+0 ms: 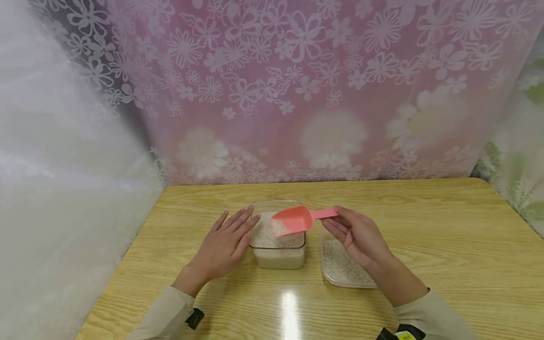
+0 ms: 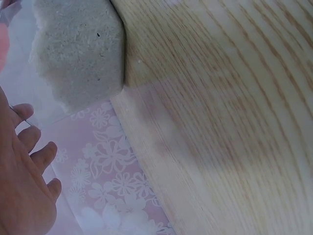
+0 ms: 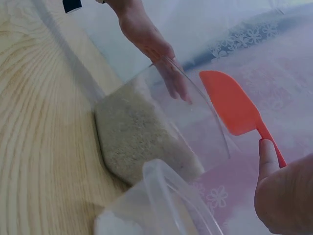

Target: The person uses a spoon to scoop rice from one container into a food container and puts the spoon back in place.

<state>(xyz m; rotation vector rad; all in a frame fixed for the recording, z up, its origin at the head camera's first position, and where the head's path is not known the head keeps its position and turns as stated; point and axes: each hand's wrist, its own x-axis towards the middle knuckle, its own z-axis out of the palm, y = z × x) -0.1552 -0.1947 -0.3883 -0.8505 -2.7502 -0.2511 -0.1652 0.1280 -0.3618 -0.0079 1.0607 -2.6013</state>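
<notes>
My right hand point(image 1: 359, 236) pinches the handle of a pink scoop point(image 1: 299, 219), which is held over a clear square container point(image 1: 278, 262). White rice lies at the scoop's front edge. The container holds whitish rice with a few dark grains, heaped unevenly against its wall in the left wrist view. My left hand point(image 1: 225, 245) has its fingers extended, fingertips right at the container's left rim. In the right wrist view the scoop point(image 3: 232, 105) shows its orange-looking underside, and the left hand point(image 3: 151, 39) is by the far wall of the container.
A lower translucent plastic box point(image 1: 325, 269) with rice stands to the right of the clear container, partly hidden under my right forearm. Both stand on a wood-grain table point(image 1: 204, 198). A pink flowered curtain point(image 1: 263, 118) hangs behind it, and a whitish sheet point(image 1: 63, 189) is on the left.
</notes>
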